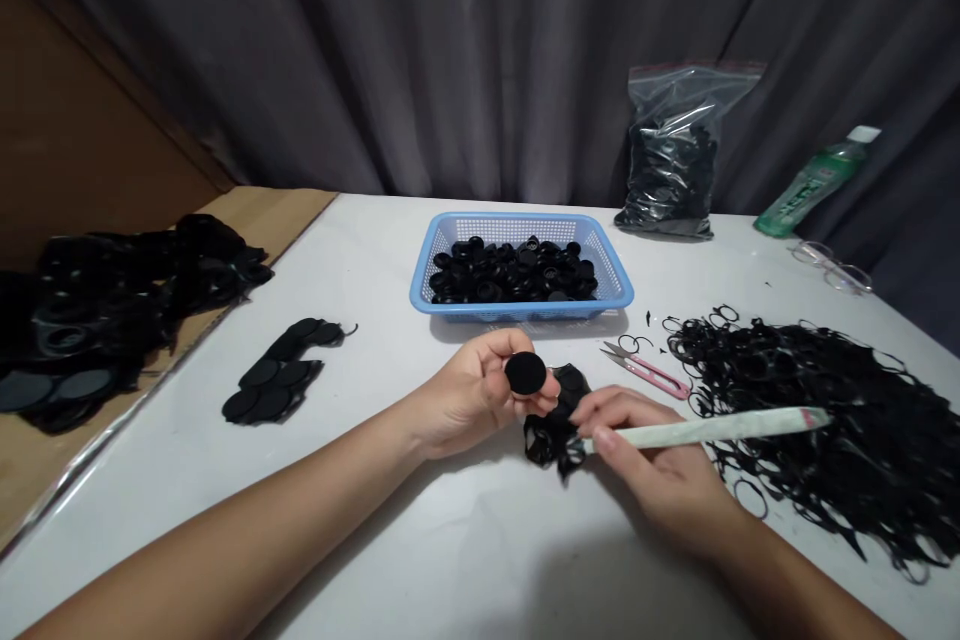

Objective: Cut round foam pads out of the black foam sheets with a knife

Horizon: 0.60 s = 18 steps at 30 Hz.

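Between the thumb and fingers of my left hand (480,390) is a round black disc (525,374), its flat face turned toward me. My right hand (652,460) is closed around a long, pale, wrapped stick-like tool (720,428) with a pink mark at its far end. The tool's working tip is hidden near the fingers. Just behind and between both hands lies a small clump of black disc sheet scraps (547,440), partly covered by the fingers; I cannot tell whether the right fingertips touch it.
Beyond the hands stands a blue basket (523,310) of black round caps. Pink thread snips (652,372) lie beside a heap of black ring scraps (832,430). Black disc sheets (274,375) are at left. A zip bag (671,160), green bottle (814,182) and glasses (832,268) stand behind.
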### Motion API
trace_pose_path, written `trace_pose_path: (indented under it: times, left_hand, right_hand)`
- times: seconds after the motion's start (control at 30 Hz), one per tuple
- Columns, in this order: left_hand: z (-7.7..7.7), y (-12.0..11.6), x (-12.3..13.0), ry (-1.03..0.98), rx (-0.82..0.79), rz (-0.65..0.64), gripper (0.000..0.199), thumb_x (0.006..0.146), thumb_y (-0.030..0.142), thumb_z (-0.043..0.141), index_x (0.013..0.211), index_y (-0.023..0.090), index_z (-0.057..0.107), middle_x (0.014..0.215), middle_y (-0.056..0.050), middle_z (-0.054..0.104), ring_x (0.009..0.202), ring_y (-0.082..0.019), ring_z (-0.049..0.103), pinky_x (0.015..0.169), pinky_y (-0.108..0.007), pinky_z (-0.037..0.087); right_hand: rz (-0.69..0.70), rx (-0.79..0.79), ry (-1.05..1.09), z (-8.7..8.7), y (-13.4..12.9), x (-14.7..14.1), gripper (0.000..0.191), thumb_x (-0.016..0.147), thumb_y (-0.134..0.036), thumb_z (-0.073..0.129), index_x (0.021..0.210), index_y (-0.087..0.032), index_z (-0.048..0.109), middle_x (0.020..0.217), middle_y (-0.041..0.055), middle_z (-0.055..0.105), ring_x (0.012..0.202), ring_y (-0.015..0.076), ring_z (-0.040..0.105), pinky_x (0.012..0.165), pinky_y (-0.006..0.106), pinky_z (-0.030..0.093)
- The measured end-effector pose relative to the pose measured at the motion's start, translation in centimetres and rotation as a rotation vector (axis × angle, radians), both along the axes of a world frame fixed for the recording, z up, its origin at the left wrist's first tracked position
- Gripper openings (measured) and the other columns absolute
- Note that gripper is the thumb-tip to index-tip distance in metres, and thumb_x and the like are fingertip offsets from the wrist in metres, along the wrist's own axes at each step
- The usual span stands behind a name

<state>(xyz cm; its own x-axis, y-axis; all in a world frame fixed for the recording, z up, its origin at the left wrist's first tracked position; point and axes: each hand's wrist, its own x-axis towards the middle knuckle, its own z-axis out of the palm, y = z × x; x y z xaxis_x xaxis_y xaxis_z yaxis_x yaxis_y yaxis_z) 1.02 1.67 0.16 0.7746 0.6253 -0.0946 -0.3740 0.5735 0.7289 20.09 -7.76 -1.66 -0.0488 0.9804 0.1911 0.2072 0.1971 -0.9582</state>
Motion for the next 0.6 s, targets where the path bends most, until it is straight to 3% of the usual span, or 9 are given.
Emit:
trace_pose_path:
  times: [0.1, 0.17, 0.27, 0.47, 0.6]
  left_hand:
    - [0.0, -0.1, 0.0, -0.038, 0.023, -0.04, 0.044, 0.054, 0.042, 0.087, 0.074, 0.016, 0.057, 0.074, -0.001, 0.073, 0.067, -0.012, 0.066, 0.068, -0.023, 0.047]
    - [0.0, -0.1, -0.1, -0.059, 0.033, -0.056, 0.042, 0.057, 0.04, 0.086, 0.075, 0.017, 0.057, 0.075, -0.001, 0.073, 0.067, -0.012, 0.066, 0.067, -0.023, 0.047]
    - [0.1, -0.2, -0.2, -0.067, 0.042, -0.063, 0.04, 0.058, 0.038, 0.086, 0.074, 0.017, 0.056, 0.074, -0.001, 0.073, 0.064, -0.01, 0.065, 0.066, -0.022, 0.047]
    - [0.6, -0.4, -0.4, -0.044, 0.065, -0.066, 0.034, 0.064, 0.027, 0.085, 0.075, 0.017, 0.055, 0.075, 0.0, 0.072, 0.06, -0.008, 0.064, 0.064, -0.022, 0.048]
    - [0.9, -0.5, -0.1, 0.0, 0.087, -0.039, 0.034, 0.061, 0.024, 0.086, 0.072, 0.017, 0.054, 0.071, 0.0, 0.071, 0.061, -0.009, 0.064, 0.063, -0.022, 0.05]
  right_hand:
    - [-0.214, 0.096, -0.171, 0.1, 1.0, 1.6, 0.024, 0.091, -0.026, 0.044, 0.072, -0.022, 0.057, 0.091, 0.0057, 0.062, 0.084, 0.0206, 0.059, 0.07, 0.033, 0.049]
    - [-0.328, 0.114, -0.407, -0.3, 1.9, 3.1, 0.019, 0.092, -0.024, 0.038, 0.086, -0.022, 0.056, 0.095, 0.0072, 0.063, 0.092, 0.0237, 0.059, 0.079, 0.038, 0.046]
    - [-0.292, 0.047, -0.873, -1.2, 3.1, 5.0, 0.017, 0.089, -0.022, 0.038, 0.084, -0.02, 0.054, 0.091, 0.0108, 0.064, 0.093, 0.0287, 0.057, 0.082, 0.043, 0.043]
    - [-0.246, 0.012, -0.996, -2.3, 3.7, 6.1, 0.011, 0.082, -0.019, 0.047, 0.084, -0.019, 0.058, 0.089, 0.0123, 0.068, 0.09, 0.0302, 0.06, 0.077, 0.04, 0.043]
    - [-0.257, 0.005, -1.009, -1.5, 3.7, 6.1, 0.015, 0.081, -0.022, 0.051, 0.067, -0.022, 0.046, 0.069, 0.0053, 0.062, 0.068, 0.0239, 0.058, 0.06, 0.032, 0.039]
